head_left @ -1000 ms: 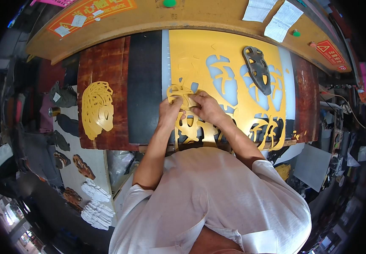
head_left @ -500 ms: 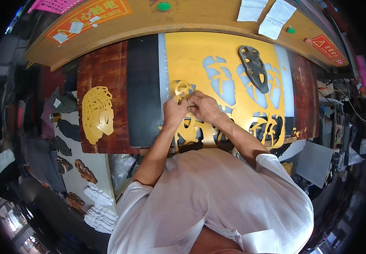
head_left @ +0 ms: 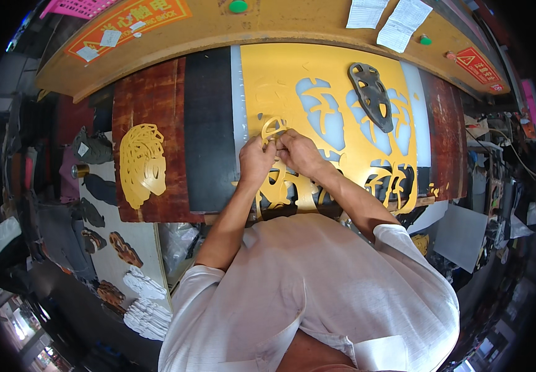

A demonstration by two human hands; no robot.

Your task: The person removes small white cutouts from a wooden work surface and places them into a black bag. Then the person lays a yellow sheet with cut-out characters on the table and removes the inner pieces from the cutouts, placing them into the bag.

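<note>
My left hand (head_left: 256,162) and my right hand (head_left: 301,155) are together over the left part of a yellow sheet (head_left: 274,74), fingers pinched close. Between them they hold a yellow cut-out piece (head_left: 272,126) with curved straps and openings, its far end standing out beyond my fingertips. Where exactly each finger grips is hidden. Rows of strap-shaped holes run through the sheet to the right and nearer to me. A dark sole-shaped cutting die (head_left: 371,96) with several openings lies on the sheet at the far right.
A pile of yellow cut pieces (head_left: 144,170) lies on the reddish-brown board at left. A wide tan machine beam (head_left: 292,28) with green buttons spans the far side. On a lower grey bench (head_left: 147,245) at left sit more dies and white stacked pieces (head_left: 147,319).
The yellow piece has turned slightly between my fingers and shifted a little to the right. Both hands stay in nearly the same place. The die and the pile remain where they were.
</note>
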